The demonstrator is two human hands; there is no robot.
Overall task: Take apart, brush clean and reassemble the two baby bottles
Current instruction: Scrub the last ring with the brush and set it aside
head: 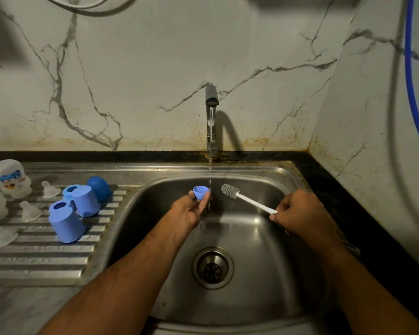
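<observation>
My left hand (pixel 188 210) pinches a small blue cup-shaped bottle part (pixel 200 191) over the sink, just left of the running water. My right hand (pixel 298 212) grips the white handle of a small grey-bristled brush (pixel 230 191), whose head points up-left, to the right of the stream. On the ribbed drainboard (pixel 41 259) at the left lie two light blue caps (pixel 67 222) (pixel 85 200), a blue ring (pixel 70 190), a dark blue dome (pixel 99 188), three clear teats (pixel 30 211), and clear bottle bodies (pixel 9 177), one with a printed label.
The steel sink (pixel 252 238) has a round drain (pixel 212 267) near its middle. A tap (pixel 211 122) at the back runs a thin stream of water. A dark counter edges the sink at the right. A blue hose (pixel 413 93) hangs along the right wall.
</observation>
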